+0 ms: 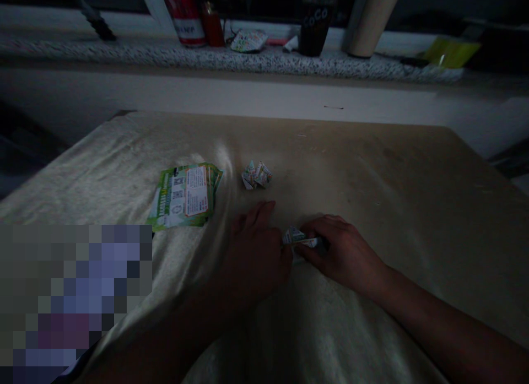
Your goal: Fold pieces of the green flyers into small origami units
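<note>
A small piece of folded printed paper (296,236) is between my two hands, low over the table near its middle. My left hand (260,252) grips its left side with thumb and forefinger, the other fingers reaching forward. From the right, my right hand (336,243) pinches the other side of the paper. Fingers cover part of the folds. Just beyond my hands sits a finished-looking folded paper piece (257,175) with pointed tips. Left of it lies a stack of green and white printed flyers (184,196).
A pale shiny cloth (124,152) covers the table. Behind, a speckled stone windowsill (256,59) carries a red bottle (185,17), a crumpled printed paper (249,41), a dark CoCo cup (314,26), a tan cylinder (372,20) and a yellow object (452,52). The lower left is pixelated.
</note>
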The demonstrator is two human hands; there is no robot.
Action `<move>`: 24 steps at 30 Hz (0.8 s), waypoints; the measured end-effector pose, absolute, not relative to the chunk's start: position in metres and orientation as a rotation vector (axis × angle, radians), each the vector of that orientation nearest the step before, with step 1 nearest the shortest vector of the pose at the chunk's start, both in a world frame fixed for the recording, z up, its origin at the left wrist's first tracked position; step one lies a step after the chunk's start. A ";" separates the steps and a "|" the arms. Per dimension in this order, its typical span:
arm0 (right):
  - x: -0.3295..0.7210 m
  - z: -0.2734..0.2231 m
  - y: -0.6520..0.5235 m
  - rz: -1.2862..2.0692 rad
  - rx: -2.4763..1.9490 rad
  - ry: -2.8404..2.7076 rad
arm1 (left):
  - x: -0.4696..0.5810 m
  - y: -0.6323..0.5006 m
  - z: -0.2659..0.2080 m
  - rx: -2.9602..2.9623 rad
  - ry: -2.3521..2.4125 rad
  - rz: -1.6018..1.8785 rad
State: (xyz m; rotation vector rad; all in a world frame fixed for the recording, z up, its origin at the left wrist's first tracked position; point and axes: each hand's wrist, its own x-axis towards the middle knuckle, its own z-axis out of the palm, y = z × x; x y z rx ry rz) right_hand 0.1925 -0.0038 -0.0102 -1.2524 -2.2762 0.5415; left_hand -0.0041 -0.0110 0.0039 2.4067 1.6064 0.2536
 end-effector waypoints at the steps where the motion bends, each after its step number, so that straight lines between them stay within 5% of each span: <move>1: 0.192 -0.010 -0.004 0.539 -1.260 -2.274 | -0.004 -0.011 0.004 2.411 1.622 0.248; 24: 0.243 -0.016 0.009 0.685 -1.392 -2.132 | -0.005 -0.009 0.007 2.425 1.578 0.215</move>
